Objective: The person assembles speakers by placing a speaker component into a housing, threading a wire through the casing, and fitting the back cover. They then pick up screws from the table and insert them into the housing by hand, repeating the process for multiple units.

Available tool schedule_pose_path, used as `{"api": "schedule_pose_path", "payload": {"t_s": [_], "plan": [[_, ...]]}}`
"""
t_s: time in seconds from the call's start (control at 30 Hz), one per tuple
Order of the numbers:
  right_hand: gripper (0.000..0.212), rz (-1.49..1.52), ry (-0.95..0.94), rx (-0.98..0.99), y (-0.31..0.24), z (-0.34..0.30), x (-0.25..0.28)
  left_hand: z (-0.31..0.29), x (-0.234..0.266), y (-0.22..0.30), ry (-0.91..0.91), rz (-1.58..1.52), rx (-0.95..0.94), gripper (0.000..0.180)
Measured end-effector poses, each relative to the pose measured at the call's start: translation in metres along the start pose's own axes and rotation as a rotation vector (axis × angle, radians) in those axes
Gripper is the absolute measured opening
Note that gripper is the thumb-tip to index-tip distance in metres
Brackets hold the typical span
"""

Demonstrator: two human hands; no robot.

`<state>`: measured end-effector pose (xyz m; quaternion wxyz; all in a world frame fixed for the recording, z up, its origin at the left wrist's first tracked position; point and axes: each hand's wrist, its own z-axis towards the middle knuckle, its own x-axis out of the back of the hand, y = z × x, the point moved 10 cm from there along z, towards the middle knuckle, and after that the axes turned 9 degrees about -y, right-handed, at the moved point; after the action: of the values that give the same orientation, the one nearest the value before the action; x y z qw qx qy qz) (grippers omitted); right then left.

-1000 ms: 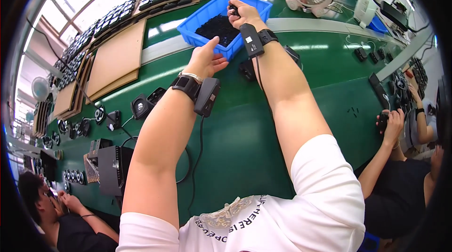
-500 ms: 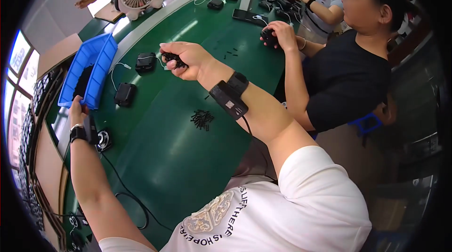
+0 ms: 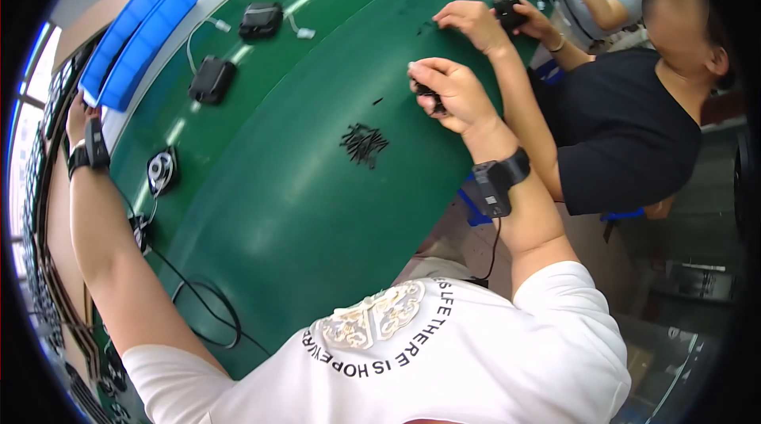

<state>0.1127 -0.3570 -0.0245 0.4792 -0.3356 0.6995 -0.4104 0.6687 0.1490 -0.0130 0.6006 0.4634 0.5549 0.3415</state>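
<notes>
your right hand is curled round a small black part, just right of the loose pile of black screws on the green counter. your left hand reaches far left beside the blue plastic bin; its grip i cannot tell.

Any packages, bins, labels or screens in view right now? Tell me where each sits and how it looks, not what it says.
Blue plastic bin: far left of the green table, long, rectangular, open-topped.
Print on the white shirt: bottom centre, pale emblem with a curved line of dark lettering below it.
No screens or signs show.
</notes>
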Motion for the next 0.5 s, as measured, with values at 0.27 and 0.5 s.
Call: {"api": "schedule_pose_path", "payload": {"t_s": [0.27,0.5], "plan": [[0.016,-0.576,-0.036,0.111,0.003,-0.007,-0.039,-0.05,-0.016,0.044,0.124,0.438,-0.085,0.031],[0.01,-1.308,0.038,0.677,-0.015,-0.036,-0.096,-0.153,-0.162,0.054,-0.068,0.837,-0.211,0.045]]}}
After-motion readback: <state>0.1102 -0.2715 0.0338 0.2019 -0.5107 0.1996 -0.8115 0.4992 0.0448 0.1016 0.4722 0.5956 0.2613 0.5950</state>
